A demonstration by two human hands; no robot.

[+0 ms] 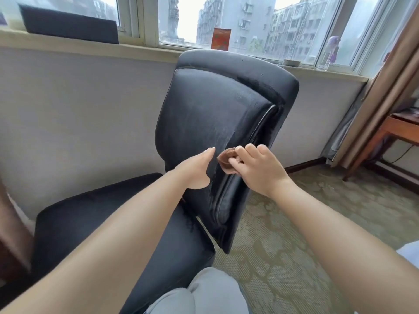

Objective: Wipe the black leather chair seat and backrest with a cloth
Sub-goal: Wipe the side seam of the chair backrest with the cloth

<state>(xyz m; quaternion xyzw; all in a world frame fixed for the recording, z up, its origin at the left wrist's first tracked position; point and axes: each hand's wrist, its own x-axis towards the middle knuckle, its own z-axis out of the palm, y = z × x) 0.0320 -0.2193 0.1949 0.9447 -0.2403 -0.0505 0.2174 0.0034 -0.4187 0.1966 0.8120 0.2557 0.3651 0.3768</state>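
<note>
Backrest [213, 114] of the black leather chair stands upright below the window sill; seat [118, 223] lies lower left. Right hand [256, 168] curls its fingers round a brown cloth [226, 158], pressing it against the backrest's lower right edge. Left hand [195, 171] lies flat, fingers straight, against the leather (apparently steadying the chair against the wiping pressure).

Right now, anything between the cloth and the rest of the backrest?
Nothing visible. The right hand presses the cloth to the lower backrest; the left hand lies flat on the leather just beside the cloth, and above them the leather is bare.
</note>
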